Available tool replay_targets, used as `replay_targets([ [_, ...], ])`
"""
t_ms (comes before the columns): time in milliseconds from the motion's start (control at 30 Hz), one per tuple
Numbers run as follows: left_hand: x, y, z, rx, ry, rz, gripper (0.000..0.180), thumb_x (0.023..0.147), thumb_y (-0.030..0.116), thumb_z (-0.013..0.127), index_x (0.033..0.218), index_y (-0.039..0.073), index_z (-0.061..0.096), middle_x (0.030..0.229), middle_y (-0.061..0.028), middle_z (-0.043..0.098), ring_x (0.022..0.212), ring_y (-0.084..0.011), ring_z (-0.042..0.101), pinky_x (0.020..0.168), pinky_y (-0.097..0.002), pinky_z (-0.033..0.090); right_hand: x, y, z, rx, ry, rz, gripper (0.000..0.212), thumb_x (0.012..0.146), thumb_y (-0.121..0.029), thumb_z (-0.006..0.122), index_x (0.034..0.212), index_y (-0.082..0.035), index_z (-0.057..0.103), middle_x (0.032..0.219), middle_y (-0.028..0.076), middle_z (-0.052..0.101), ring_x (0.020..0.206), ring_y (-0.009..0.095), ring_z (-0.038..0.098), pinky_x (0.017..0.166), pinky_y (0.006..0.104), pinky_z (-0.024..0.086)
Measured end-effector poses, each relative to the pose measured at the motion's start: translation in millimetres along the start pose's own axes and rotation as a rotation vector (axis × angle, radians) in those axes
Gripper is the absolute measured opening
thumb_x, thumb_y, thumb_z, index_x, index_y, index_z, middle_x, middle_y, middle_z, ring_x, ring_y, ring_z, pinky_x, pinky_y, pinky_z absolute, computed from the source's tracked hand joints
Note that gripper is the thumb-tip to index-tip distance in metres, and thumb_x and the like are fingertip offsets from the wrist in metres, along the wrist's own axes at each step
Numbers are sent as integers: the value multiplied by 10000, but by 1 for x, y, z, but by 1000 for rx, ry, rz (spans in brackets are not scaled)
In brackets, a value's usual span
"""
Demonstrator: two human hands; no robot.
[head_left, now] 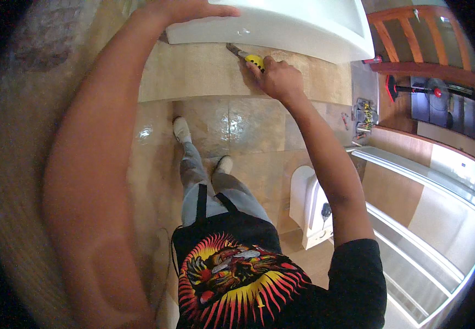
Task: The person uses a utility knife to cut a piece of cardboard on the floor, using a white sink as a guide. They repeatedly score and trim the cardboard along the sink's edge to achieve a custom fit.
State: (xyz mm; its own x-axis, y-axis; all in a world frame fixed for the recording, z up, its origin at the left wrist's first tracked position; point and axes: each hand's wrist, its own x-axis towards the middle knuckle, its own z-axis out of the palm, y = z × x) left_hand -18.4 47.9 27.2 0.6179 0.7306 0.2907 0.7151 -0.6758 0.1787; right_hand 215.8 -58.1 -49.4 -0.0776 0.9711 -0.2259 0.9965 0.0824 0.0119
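A glossy white fixture with a rounded edge (281, 30) stands on a tan tiled ledge (193, 71) at the far side. My left hand (193, 7) rests against the top of the fixture at its left part, with a finger stretched out; the picture's upper edge cuts off some of the hand. Below the fixture, my right hand (281, 79) is closed round the yellow, black-dotted handle of a knife-like tool (254, 60). Its short grey blade points left and reaches the seam between fixture and ledge. Whether it is a scraper or a utility knife I cannot tell.
Wet-looking floor tiles (254, 123) lie around my feet. Several hand tools (364, 115) are heaped at the right. Beyond are a wooden slatted frame (413, 35) and a black fan (437, 90). A white toilet-like fixture (303, 189) and glass panels (418, 175) stand nearer.
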Motion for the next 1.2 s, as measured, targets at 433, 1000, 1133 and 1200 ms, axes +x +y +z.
replay_targets([
  [433, -2, 4, 7, 50, -20, -26, 645, 761, 572, 671, 1286, 207, 585, 1427, -76, 458, 1355, -256, 351, 1133, -555, 167, -20, 57, 13, -24, -58, 228, 632, 923, -611, 368, 963, -38, 634, 842, 226, 676, 807, 388, 671, 699, 501, 529],
  [1000, 3, 12, 5, 213, 15, 60, 668, 785, 507, 676, 1300, 98, 555, 1385, -143, 487, 1309, -294, 418, 1083, -425, 325, -118, 199, -1, -67, 95, 553, 609, 923, -574, 403, 975, -15, 638, 840, 267, 660, 789, 436, 656, 717, 540, 510],
  [1133, 10, -22, 26, 221, 61, 208, 582, 795, 417, 702, 1315, 201, 559, 1424, -49, 464, 1306, -253, 433, 1080, -429, 326, -126, 161, 3, 92, 67, 444, 598, 913, -584, 425, 995, -23, 615, 785, 243, 661, 737, 412, 661, 667, 534, 514],
  [1200, 21, -25, 33, 219, 65, 244, 567, 794, 387, 714, 1315, 222, 564, 1428, -30, 466, 1301, -246, 443, 1076, -426, 333, -117, 140, 24, 174, 40, 353, 598, 906, -592, 431, 1009, -30, 608, 771, 227, 664, 730, 399, 664, 659, 522, 517],
])
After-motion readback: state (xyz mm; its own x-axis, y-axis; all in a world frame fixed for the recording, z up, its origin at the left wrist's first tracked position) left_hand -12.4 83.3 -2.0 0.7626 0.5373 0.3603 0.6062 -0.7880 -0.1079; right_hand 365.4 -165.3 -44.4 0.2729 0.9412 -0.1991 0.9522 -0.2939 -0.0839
